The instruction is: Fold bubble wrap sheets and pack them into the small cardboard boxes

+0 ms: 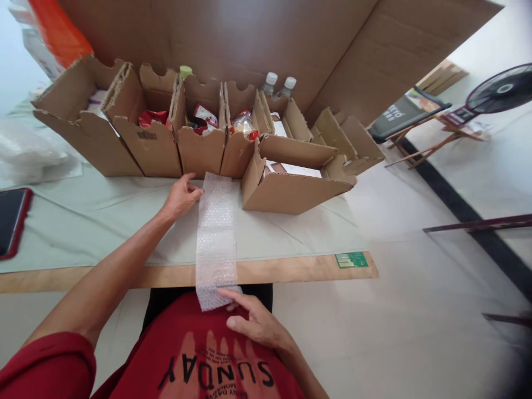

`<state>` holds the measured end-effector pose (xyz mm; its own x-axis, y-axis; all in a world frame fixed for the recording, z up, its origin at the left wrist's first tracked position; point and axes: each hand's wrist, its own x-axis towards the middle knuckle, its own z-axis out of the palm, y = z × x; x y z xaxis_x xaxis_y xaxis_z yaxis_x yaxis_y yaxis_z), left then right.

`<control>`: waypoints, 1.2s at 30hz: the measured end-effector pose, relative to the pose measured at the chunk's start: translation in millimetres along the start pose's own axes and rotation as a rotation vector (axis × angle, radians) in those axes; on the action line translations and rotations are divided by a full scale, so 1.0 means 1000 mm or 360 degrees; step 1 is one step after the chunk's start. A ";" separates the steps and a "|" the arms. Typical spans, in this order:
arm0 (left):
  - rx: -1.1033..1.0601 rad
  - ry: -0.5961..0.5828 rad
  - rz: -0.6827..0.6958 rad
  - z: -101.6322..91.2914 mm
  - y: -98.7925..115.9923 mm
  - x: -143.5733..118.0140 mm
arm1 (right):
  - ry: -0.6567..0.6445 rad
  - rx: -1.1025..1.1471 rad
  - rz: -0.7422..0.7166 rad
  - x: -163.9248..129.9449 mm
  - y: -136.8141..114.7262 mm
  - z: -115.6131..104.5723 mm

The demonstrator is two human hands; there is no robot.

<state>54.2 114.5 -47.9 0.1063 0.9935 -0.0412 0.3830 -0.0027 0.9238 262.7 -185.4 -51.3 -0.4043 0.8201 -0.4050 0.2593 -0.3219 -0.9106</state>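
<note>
A long strip of clear bubble wrap [216, 238] lies on the table, running from the boxes toward my body. Its near end hangs over the table's front edge. My left hand [182, 198] is beside the strip's far end, fingers loosely apart, fingertips at its left edge. At the near end, my right hand [255, 324] is open, with the index finger stretched out against the plastic and the thumb held away. Some of the right hand's fingers are hidden under the palm.
Several cardboard bins [160, 149] stand in a row behind the strip, holding packets. An angled cardboard bin [286, 194] with white boxes sits to the right. A phone [12, 221] lies at far left, near crumpled clear plastic [33, 149]. A fan [499, 91] stands at right.
</note>
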 end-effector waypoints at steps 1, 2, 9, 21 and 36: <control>0.0041 0.0029 -0.0017 -0.004 -0.005 -0.005 | 0.0014 0.0011 -0.0019 0.001 0.002 -0.001; 0.0090 0.0066 -0.0013 -0.007 -0.009 -0.011 | 0.0006 0.0029 -0.0042 0.002 0.003 -0.002; 0.0628 -0.0148 0.0759 0.001 -0.009 -0.079 | -0.0198 0.0020 -0.0294 -0.013 -0.030 -0.038; 0.0900 -0.0380 0.0828 0.015 -0.019 -0.001 | 0.0458 -0.1732 -0.0618 0.198 -0.071 -0.079; 0.1111 -0.0362 0.1005 0.016 -0.021 -0.035 | 0.0675 -0.0910 -0.0685 -0.004 0.049 0.013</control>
<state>57.0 77.7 -72.5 0.6262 0.7402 0.2449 0.6454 -0.6683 0.3699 265.7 -210.3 -95.2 -0.2348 0.9621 0.1384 0.6094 0.2566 -0.7502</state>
